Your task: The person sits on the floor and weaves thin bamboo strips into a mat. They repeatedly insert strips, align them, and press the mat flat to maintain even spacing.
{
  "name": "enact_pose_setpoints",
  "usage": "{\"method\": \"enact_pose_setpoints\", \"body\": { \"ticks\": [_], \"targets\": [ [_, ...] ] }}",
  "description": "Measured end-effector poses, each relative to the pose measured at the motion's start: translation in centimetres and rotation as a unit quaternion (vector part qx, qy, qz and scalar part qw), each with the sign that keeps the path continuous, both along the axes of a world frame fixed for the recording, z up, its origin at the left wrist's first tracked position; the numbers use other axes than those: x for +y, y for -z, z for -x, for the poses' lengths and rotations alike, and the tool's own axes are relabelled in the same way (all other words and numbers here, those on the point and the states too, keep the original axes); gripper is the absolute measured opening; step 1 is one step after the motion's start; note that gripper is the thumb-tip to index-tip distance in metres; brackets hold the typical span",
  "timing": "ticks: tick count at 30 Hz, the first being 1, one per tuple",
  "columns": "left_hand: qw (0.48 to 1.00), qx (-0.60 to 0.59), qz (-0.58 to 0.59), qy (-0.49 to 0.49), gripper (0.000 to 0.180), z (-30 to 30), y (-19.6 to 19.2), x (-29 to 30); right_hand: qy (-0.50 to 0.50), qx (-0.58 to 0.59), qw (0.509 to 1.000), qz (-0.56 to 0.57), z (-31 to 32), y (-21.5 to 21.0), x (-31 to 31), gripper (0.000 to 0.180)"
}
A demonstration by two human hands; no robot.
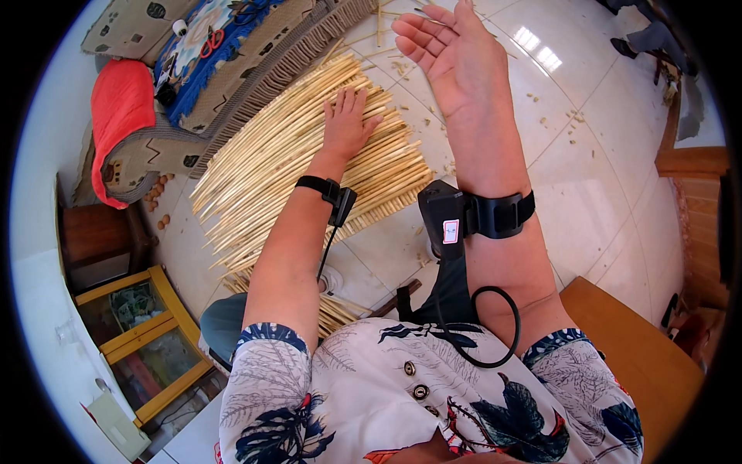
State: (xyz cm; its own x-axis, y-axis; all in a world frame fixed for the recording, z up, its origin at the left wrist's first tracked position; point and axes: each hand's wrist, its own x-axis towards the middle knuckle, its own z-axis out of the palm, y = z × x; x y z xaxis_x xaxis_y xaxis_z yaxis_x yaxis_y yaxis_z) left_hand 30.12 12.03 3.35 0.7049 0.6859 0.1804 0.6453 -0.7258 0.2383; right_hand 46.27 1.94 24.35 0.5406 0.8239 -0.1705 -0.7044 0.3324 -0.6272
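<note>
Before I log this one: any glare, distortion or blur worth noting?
Head view: bright, window-like glare on the glossy white floor tiles; head view: fisheye bending toward the rim, with black corners and a bluish left fringe; head view: the bare left hand and the long pale-yellow stalks beneath it look reasonably sharp.

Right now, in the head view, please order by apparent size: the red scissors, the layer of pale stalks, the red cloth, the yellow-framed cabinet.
Largest to smallest, as they look:
1. Layer of pale stalks
2. Yellow-framed cabinet
3. Red cloth
4. Red scissors
</note>
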Motion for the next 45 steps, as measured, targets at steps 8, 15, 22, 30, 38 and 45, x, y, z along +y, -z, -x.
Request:
{"method": "enact_pose_setpoints", "body": {
  "ticks": [8,15,22,30,38,45],
  "targets": [
    [0.998,-0.029,0.055,0.005,0.068,-0.9,-0.8,0.4,0.009,-0.022,1.000,0.003,0.5,-0.6,-0.4,0.041],
    [0.992,-0.073,0.041,-0.090,0.072,1.5,0.4,4.2,0.004,-0.010,1.000,0.005,0.3,-0.3,-0.2,0.039],
    [0.980,0.086,0.063,-0.170,0.076,6.2,1.1,6.0,0.002,-0.086,0.996,-0.008,0.4,-0.4,-0.7,0.047],
    [0.987,0.062,0.051,-0.140,0.073,6.0,2.0,4.9,-0.009,-0.089,0.996,0.002,0.5,-0.2,-0.5,0.046],
    [0.991,0.051,0.042,-0.115,0.073,5.4,1.6,4.2,-0.009,-0.100,0.995,0.003,0.6,-0.3,-0.4,0.047],
    [0.986,0.030,0.010,-0.163,0.074,5.9,0.6,6.5,-0.005,-0.086,0.996,0.005,1.0,-0.1,-0.7,0.045]
  ]
}}
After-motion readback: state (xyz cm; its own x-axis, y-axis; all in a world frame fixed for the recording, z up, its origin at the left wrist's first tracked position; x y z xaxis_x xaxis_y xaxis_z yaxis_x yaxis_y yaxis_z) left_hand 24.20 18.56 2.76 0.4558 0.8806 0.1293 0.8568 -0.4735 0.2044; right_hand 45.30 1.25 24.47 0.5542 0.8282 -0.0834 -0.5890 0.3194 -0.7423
